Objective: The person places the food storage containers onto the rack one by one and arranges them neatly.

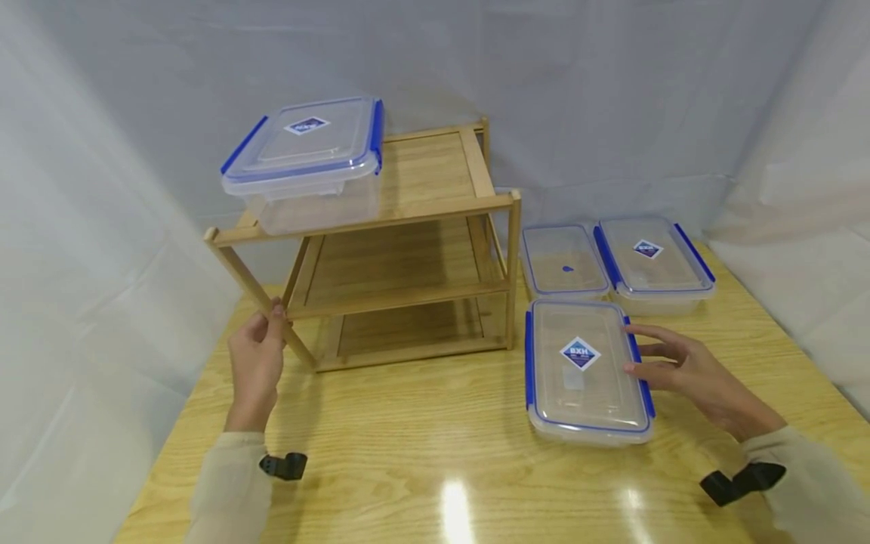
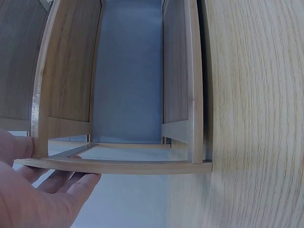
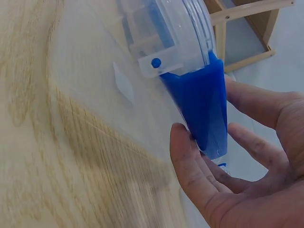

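Note:
My left hand (image 1: 257,344) pinches the front left post of a three-tier wooden shelf (image 1: 408,295); the left wrist view shows the thumb and fingers around that frame (image 2: 128,166). My right hand (image 1: 680,370) holds the right side of a clear plastic storage box (image 1: 591,400) with blue clips and a diamond label. In the right wrist view, the fingers lie on both sides of its blue clip (image 3: 202,104). How firm that hold is, and whether the box is fully down on the table, cannot be told.
Another lidded box (image 1: 313,162) sits on the shelf's top tier, at its left. Behind the held box stand two more boxes, one without visible side clips (image 1: 564,257) and one with blue clips (image 1: 652,264). The wooden table (image 1: 381,453) is bordered by pale cloth walls (image 1: 612,91).

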A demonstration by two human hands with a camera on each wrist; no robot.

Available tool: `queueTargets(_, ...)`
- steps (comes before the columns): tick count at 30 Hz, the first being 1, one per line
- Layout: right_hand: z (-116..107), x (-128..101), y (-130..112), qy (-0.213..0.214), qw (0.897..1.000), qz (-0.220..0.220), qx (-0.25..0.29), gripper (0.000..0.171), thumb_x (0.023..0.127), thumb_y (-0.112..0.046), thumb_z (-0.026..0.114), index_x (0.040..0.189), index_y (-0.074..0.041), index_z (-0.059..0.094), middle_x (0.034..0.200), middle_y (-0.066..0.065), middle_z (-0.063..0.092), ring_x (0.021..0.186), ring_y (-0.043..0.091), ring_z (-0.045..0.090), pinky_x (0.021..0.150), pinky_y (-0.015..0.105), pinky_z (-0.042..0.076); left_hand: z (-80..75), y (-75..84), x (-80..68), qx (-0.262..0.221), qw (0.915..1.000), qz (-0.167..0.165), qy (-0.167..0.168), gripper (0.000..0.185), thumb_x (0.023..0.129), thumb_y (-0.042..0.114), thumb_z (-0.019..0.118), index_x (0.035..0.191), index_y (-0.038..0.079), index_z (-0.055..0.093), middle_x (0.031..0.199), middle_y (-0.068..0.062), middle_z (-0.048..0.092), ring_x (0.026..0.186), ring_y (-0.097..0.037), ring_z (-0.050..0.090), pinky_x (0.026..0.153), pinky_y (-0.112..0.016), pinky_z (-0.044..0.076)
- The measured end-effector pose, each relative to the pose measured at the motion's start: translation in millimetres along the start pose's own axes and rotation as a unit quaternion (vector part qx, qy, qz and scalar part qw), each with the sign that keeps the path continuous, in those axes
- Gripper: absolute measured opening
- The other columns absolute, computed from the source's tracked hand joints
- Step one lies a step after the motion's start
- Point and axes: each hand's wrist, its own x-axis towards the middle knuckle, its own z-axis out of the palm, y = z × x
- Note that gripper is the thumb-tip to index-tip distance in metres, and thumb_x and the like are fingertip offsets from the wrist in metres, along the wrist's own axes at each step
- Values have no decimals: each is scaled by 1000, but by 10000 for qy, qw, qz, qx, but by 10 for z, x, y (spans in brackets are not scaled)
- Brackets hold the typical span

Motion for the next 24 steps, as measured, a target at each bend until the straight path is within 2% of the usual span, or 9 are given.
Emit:
queueTargets(5, 7, 23, 11, -40, 9999, 130, 24, 79, 96, -26, 73, 160, -9, 29, 143, 29, 44, 120, 34, 54, 90, 38, 56, 0, 3, -2, -18, 10000, -12, 10, 54, 107, 44, 47, 142, 4, 57, 151, -7, 51, 138, -28, 48, 111, -47, 43)
queueTargets(10, 17, 32, -1, -6, 9998, 201, 41, 79, 96, -28, 74, 160, -10, 30, 145, 29, 42, 123, 37, 51, 91, 41, 57, -3, 3, -1, -6, 10000, 6, 5, 54, 107, 44, 47, 142, 4, 57, 151, -8, 51, 138, -28, 47, 111, -48, 43)
queueTargets(13, 25, 29, -6, 34, 9998, 178, 62, 76, 97, -27, 73, 159, -9, 32, 145, 30, 40, 122, 36, 51, 90, 40, 57, 3, -9, 0, 10, 10000, 9, 16, 54, 107, 44, 47, 142, 4, 57, 151, -8, 51, 137, -28, 48, 110, -47, 43)
queueTargets(19, 25, 16, 2, 58, 9998, -14, 208, 70, 97, -21, 72, 157, -10, 38, 141, 30, 43, 110, 21, 58, 87, 35, 58, 1, -24, 1, 6, 10000, 25, -11, 53, 108, 43, 46, 147, 8, 53, 151, -10, 51, 136, -30, 49, 110, -48, 43)
queueTargets(24, 28, 10, 1, 63, 9995, -92, 296, 68, 97, -20, 73, 156, -11, 40, 141, 31, 43, 108, 18, 59, 86, 35, 58, -2, -35, 15, -47, 10000, 30, -31, 51, 108, 40, 46, 147, 9, 52, 151, -11, 50, 136, -31, 48, 111, -49, 43)
